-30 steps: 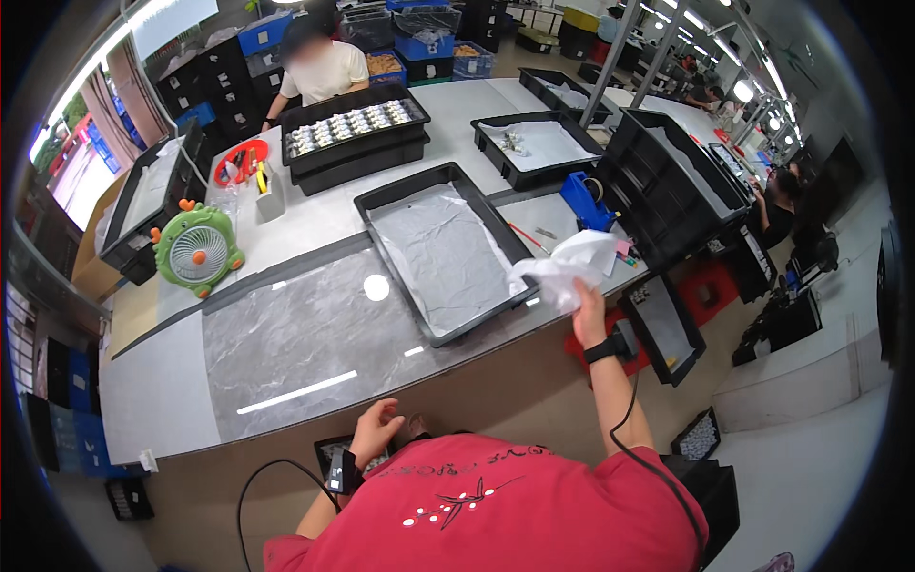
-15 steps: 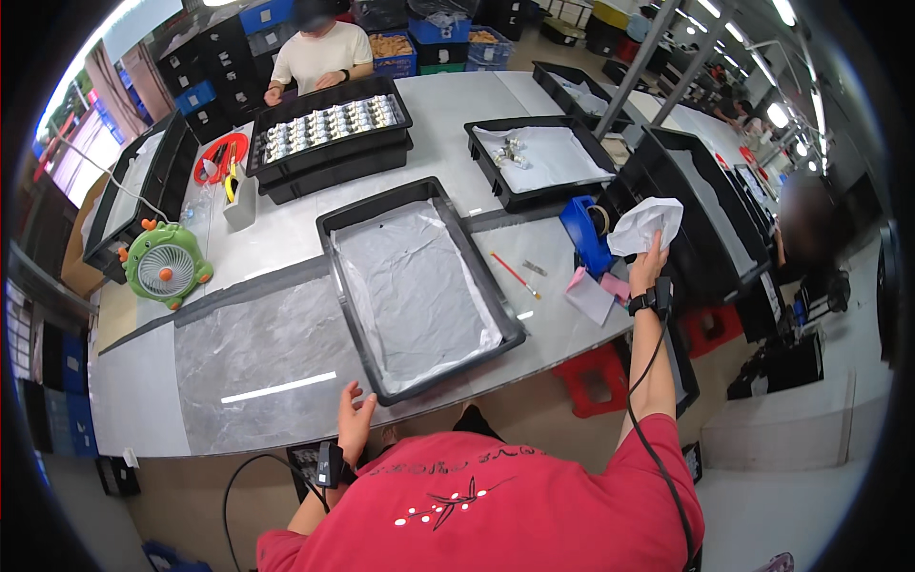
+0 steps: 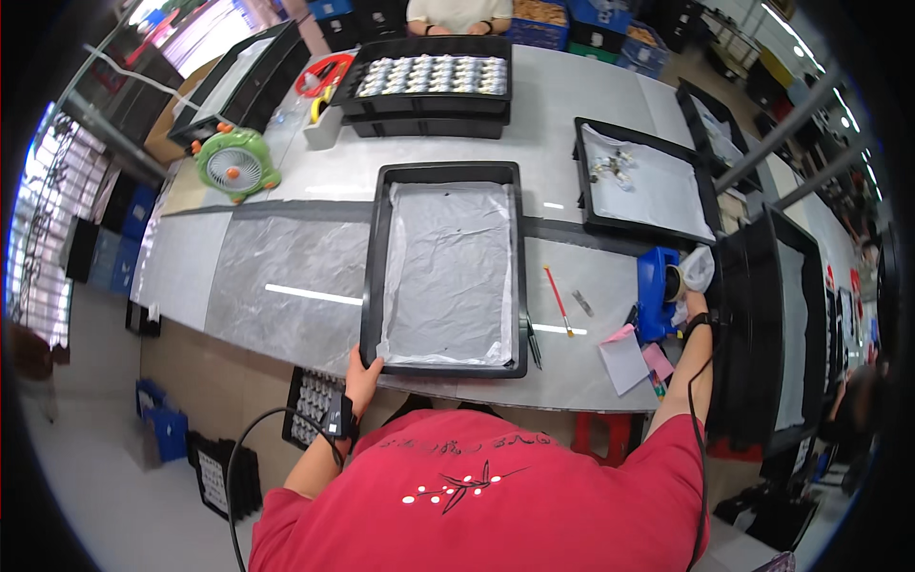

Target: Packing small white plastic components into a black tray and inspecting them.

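Note:
A black tray [image 3: 522, 276] lined with wrinkled white paper [image 3: 448, 272] lies on the table in front of me. My left hand [image 3: 362, 379] is closed on its near left corner, the thumb by the rim. Over at the right, my right hand [image 3: 697, 307] grips a crumpled white sheet [image 3: 699, 267], bunched up beside a blue tape dispenser [image 3: 656, 296]. Its fingers are partly hidden by the sheet and the dispenser. A dark pen [image 3: 534, 345] lies along the tray's right side.
A red brush-like stick [image 3: 559, 300] and notepaper [image 3: 624, 365] lie at right. Black trays [image 3: 701, 157] stand behind, one stack [image 3: 426, 126] filled with shiny parts. A green fan [image 3: 236, 167] stands at left. Across the table sits another person [image 3: 457, 14].
My left hand has come onto the tray corner. The right hand has lowered the white sheet beside the tape dispenser. My view has turned, and the tray now appears straighter.

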`<move>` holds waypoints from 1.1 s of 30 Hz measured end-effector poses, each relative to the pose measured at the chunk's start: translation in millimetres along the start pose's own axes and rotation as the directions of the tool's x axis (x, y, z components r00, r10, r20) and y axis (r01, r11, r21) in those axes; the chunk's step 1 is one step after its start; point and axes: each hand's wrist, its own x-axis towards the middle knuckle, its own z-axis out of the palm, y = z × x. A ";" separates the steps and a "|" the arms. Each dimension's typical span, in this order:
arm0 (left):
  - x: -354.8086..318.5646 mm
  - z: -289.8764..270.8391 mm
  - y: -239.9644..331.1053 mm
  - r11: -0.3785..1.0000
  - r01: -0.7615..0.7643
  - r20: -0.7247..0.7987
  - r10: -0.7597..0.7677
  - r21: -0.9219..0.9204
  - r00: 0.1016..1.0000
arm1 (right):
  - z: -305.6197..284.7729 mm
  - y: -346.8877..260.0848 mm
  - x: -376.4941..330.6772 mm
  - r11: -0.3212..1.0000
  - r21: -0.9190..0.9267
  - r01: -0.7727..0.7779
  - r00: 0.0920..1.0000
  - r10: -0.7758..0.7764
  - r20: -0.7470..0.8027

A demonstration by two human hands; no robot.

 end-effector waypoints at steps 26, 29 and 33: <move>29.5 -11.6 8.9 0.938 -0.230 -0.008 0.240 0.260 0.971 | 168.4 -379.1 -164.7 0.945 -0.115 0.306 0.952 -0.304 0.033; 39.4 -11.5 4.9 0.917 -0.229 -0.038 0.255 0.328 0.966 | 217.9 -412.9 -178.9 0.919 0.356 0.172 0.916 -0.282 0.285; 36.2 -15.1 6.8 0.932 -0.180 -0.058 0.208 0.314 0.976 | 296.6 -443.6 -210.4 0.752 0.526 -0.397 0.661 -0.164 0.733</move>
